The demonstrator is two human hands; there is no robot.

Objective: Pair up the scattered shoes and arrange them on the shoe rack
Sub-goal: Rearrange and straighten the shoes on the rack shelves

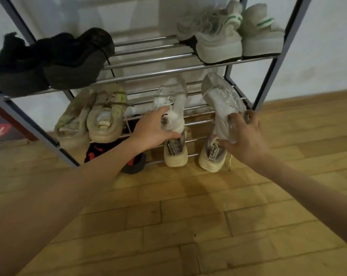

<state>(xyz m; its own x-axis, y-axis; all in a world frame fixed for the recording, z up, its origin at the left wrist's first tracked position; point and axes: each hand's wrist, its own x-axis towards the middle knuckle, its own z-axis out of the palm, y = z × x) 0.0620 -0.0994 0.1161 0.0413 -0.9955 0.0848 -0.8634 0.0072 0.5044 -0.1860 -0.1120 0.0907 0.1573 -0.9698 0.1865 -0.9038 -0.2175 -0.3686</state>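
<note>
two hands (154, 129) (246, 136) half hide white sneakers (172, 100) (222, 96).

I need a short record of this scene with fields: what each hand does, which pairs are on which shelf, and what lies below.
left hand: grips the left white sneaker at its collar
right hand: grips the right white sneaker near its collar
white pair position: on the lower shelf, toes toward the wall
upper shelf: black pair at left, grey pair with green stripes at right
lower shelf, left: beige pair
under the lower shelf: black and red shoe
floor: wood
</note>
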